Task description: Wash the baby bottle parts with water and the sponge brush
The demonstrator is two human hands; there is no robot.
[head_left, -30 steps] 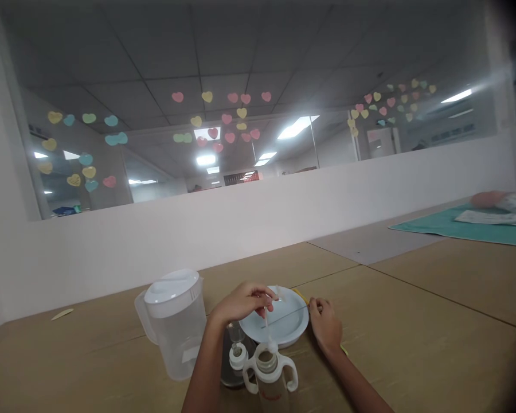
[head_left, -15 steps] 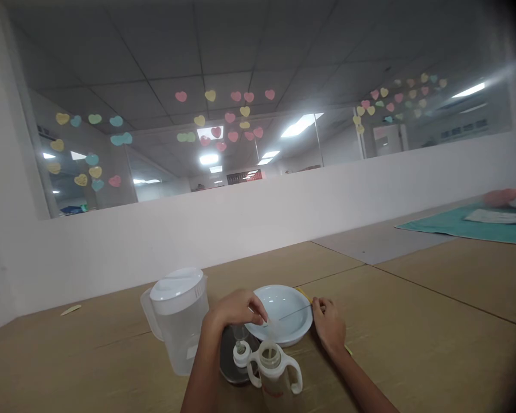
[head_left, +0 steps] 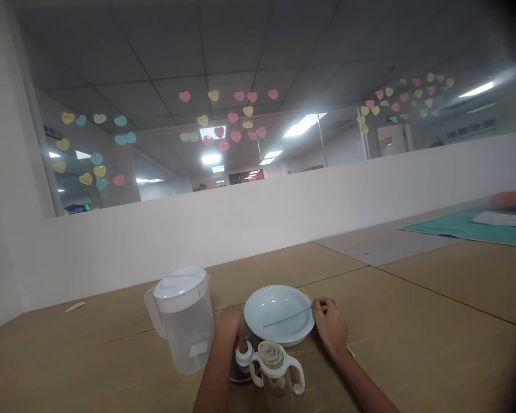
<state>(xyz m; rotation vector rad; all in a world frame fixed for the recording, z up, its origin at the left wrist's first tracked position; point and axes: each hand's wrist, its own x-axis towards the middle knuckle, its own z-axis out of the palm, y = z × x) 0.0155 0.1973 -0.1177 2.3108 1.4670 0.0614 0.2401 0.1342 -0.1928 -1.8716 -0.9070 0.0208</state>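
Note:
A thin grey rod [head_left: 288, 316] is pinched in my right hand [head_left: 330, 326], its free end reaching over the white bowl [head_left: 279, 335]. My left hand [head_left: 232, 324] has its fingers closed down at a bottle nipple in a white collar [head_left: 244, 357], though its fingertips are partly hidden. Beneath the collar is a dark round tray [head_left: 241, 378], mostly covered by my forearm and the bottle. Just right of it stands a clear baby bottle [head_left: 279, 393] with two white handles. A pale, ringed piece [head_left: 270, 355] sits at its mouth.
To the left stands a clear lidded pitcher [head_left: 187, 338]. A yellow strip [head_left: 306, 293] lies partly under my right arm. A thin pale piece [head_left: 75, 307] is at the far left. A teal mat [head_left: 460, 225] is at the far right, with a white cloth [head_left: 503, 218] on it.
My left hand has moved from above the bottle, where it held a small pale piece, down to the nipple collar. A ringed piece now shows at the bottle's mouth. My right hand keeps its grip.

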